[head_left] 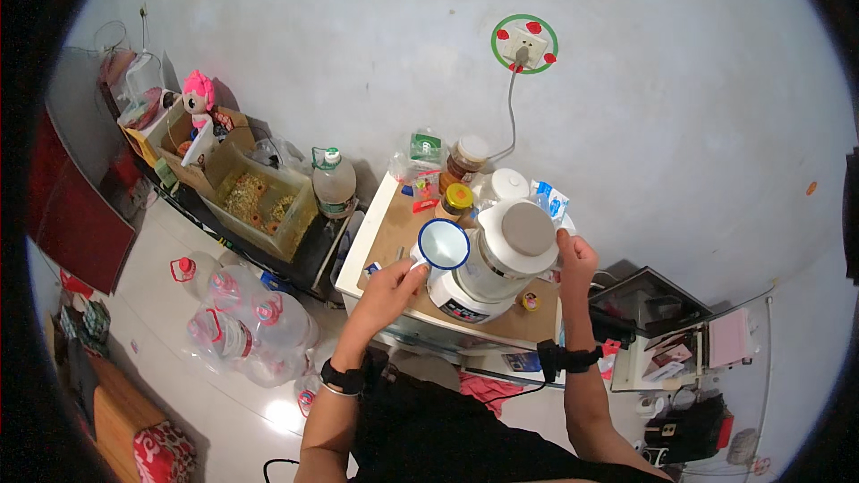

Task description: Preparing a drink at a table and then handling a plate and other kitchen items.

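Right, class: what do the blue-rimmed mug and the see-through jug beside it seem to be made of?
Mug: probably enamelled metal, glossy white, suggested by its thin blue rim; ceramic is possible.
Jug: smooth, clear glass or plastic, since light passes through its wall; the look cannot settle which.

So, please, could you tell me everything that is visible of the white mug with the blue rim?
The white mug has a round mouth edged in dark blue and a smooth, pale inside that looks enamelled. Its mouth faces the camera, showing mostly the inside. The left hand holds it by the handle, which is partly hidden. It is just left of the larger jug; whether they touch, I cannot tell.
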Action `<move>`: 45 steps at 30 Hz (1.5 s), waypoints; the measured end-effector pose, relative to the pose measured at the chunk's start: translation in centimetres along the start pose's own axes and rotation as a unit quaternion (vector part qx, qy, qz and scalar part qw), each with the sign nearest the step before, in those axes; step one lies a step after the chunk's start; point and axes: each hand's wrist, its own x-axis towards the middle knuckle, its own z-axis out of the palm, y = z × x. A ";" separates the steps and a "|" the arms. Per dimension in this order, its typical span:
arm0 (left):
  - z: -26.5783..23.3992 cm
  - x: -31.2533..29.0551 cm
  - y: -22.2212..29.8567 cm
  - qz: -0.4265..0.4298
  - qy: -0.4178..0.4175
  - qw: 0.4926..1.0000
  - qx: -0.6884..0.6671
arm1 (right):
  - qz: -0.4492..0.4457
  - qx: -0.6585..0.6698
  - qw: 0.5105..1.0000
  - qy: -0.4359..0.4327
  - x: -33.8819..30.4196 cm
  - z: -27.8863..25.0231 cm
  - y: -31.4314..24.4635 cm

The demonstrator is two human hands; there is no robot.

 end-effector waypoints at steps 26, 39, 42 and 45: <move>-2.6 1.1 -3.0 0.025 -0.002 0.999 0.046 | -0.068 -0.269 0.954 -0.118 0.8 4.3 -6.8; -2.9 1.9 -4.3 0.003 -0.010 0.999 0.051 | -0.051 -0.271 0.954 -0.118 1.1 5.0 -7.4; -2.9 2.1 -5.0 -0.004 -0.007 0.999 0.047 | -0.038 -0.279 0.952 -0.121 1.2 5.0 -7.5; -2.6 2.4 -5.7 -0.009 -0.008 0.999 0.045 | -0.042 -0.263 0.957 -0.115 1.3 5.0 -7.2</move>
